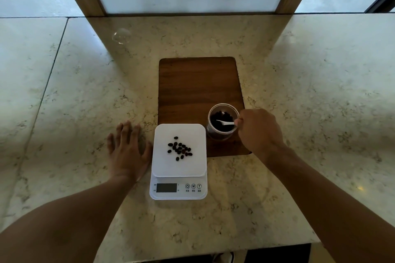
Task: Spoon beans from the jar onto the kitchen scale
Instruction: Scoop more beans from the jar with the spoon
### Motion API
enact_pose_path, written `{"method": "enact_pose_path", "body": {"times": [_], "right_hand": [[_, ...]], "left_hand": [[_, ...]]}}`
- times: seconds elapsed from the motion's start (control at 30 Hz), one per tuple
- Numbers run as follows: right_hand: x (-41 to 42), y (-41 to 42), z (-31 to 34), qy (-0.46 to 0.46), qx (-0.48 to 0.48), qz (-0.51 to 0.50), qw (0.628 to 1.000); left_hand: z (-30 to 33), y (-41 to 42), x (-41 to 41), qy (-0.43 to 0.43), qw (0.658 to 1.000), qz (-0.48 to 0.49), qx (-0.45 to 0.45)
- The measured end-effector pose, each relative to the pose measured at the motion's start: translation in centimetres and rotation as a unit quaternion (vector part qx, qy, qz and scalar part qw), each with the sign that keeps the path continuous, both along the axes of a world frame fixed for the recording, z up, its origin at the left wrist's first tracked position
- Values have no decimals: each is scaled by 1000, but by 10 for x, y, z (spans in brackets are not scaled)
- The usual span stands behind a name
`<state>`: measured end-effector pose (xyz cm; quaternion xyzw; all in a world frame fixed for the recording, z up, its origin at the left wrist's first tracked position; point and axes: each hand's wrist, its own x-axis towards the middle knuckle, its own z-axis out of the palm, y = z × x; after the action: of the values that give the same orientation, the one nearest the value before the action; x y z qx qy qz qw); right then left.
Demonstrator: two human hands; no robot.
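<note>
Right hand [257,132] pinches white spoon [224,122], bowl dipped in clear jar [223,121] of dark beans on wooden board [198,87]. Left hand [126,151] flat, fingers spread, on worktop [85,92] beside white kitchen scale [179,162]; loose beans [179,148] on its platform.

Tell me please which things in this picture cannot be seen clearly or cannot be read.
- Head view: the scale display is dark and too small to read.
- Head view: the spoon handle end is hidden by the right hand.
- Head view: the spoon's bowl is sunk among the beans in the jar; its load is unclear.
</note>
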<state>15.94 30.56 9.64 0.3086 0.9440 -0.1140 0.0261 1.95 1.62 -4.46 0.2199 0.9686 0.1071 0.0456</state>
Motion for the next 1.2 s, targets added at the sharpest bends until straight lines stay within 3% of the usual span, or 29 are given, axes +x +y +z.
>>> {"method": "enact_pose_path", "body": {"times": [0.27, 0.77, 0.93, 1.1, 1.2], "right_hand": [[-2, 10, 8, -54, -91, -35, 994], [15, 18, 10, -2, -232, -108, 967], [16, 19, 9, 12, -211, -100, 972], [10, 13, 17, 8, -88, -72, 994], [-1, 8, 28, -27, -66, -67, 995]], "left_hand": [[1, 1, 1, 3, 1000, -3, 7], [-3, -2, -1, 6, 1000, -8, -7], [-6, -2, -2, 9, 1000, -8, -3], [-7, -3, -3, 10, 1000, -9, -3], [-7, -3, -3, 10, 1000, -10, -7]]}}
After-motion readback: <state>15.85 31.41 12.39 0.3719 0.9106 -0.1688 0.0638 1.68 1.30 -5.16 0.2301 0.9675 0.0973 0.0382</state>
